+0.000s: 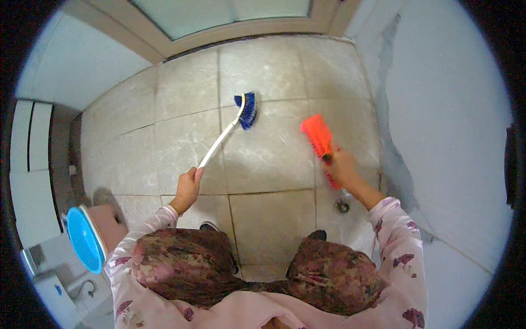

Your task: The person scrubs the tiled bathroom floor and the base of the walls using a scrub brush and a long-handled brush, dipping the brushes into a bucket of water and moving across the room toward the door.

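A white long-handled scrub brush (217,144) is gripped near its handle end by my left hand (188,190). Its blue bristle head (248,111) rests on the beige tiled floor (267,158), ahead of me. My right hand (343,167) is closed around a bright orange-red brush (318,132), slightly blurred, to the right of the white one. Whether the orange-red brush touches the tiles I cannot tell. Pale, whitish streaks mark several tiles.
A round floor drain (342,206) lies below my right hand. At left, a blue plastic basin (85,239) leans against a pink object (110,222). A framed frosted-glass door (242,26) stands ahead, and a light wall (444,135) rises at right.
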Tool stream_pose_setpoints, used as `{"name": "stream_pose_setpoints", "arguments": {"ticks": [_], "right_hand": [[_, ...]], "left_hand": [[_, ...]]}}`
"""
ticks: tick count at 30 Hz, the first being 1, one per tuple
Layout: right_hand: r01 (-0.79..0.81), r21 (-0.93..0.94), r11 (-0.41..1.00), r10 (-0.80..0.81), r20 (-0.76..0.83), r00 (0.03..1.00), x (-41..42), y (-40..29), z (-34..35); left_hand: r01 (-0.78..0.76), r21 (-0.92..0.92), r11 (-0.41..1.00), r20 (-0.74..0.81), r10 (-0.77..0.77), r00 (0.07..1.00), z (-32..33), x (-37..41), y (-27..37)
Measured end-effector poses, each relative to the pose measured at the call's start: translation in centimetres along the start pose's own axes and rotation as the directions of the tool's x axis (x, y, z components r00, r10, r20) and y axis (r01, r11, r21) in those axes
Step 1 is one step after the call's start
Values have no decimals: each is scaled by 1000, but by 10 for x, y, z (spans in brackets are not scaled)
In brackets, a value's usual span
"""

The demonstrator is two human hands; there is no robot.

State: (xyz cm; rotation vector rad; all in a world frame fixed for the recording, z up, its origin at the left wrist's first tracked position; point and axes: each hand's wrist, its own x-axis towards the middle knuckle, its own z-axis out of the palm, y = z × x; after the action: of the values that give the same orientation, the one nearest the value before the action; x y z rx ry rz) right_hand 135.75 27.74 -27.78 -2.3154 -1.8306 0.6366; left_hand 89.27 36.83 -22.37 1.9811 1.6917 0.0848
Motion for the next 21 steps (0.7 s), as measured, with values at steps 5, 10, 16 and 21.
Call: {"name": "stream_pose_setpoints", "arguments": {"ticks": [5,10,16,21], "right_hand": [[-189,-25,982,179,-221,959,136,17,-44],[37,-55,998,-49,-232,971,234,-77,-30],[576,-148,804,-535,247,808,196,-315,49],[639,36,768,-610,342,714,160,-299,40]], "left_hand": [[149,-76,986,-75,-155,985,-13,-5,-40],[207,-131,970,-303,-238,923,-14,10,-106],[386,-85,918,-384,-388,838,-44,60,-172],[419,-3,908,-298,-401,866,-71,63,-203]]}}
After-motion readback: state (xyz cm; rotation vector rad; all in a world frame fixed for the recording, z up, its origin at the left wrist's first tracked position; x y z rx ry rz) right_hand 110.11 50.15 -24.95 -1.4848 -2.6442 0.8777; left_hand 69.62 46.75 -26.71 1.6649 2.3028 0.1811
